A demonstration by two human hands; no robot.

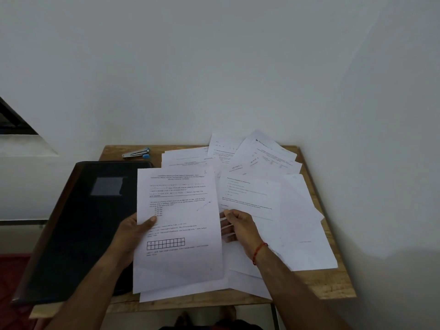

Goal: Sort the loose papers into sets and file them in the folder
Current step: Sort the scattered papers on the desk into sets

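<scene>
We pinch the printed sheet (178,210) at its left edge with the left hand (133,231), thumb on top; the right hand (240,228) curls round its right edge. The loose papers (262,177) fan right of the closed folder (83,222). We should check the heading, then lift clear of lower sheets.

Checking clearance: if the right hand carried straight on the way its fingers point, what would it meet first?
The right hand points left. First comes the right edge of the printed sheet that the left hand holds, perhaps already touching. Depth unclear.
</scene>
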